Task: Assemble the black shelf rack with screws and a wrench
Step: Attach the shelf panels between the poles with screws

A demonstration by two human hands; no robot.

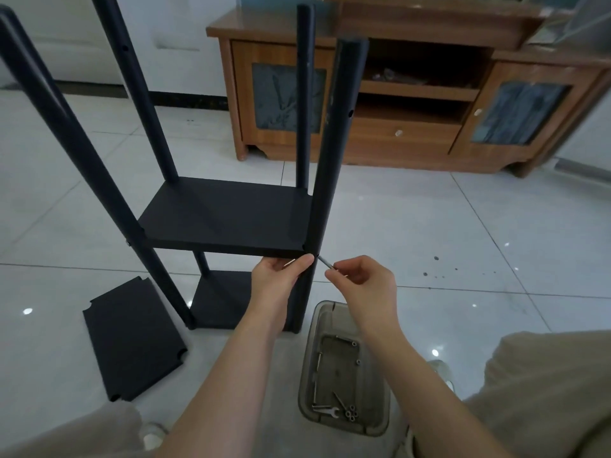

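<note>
Now | 4 posts [139,77], 2 shelves [224,216] mounted | left fingers [299,268] grip post [334,160] | right fingers [334,275] pinch 1 screw [325,262]

Upright black two-shelf rack [228,216], silver screw [325,262] at its near-right post [330,160], wrench [330,412] flat in a tray [305,375].

Nothing readable: no text, label, brand or number shows on the rack [228,219] at the left hand [277,279], the tray [306,375] below the right hand [363,282], or the cabinet [406,133] beyond.
</note>
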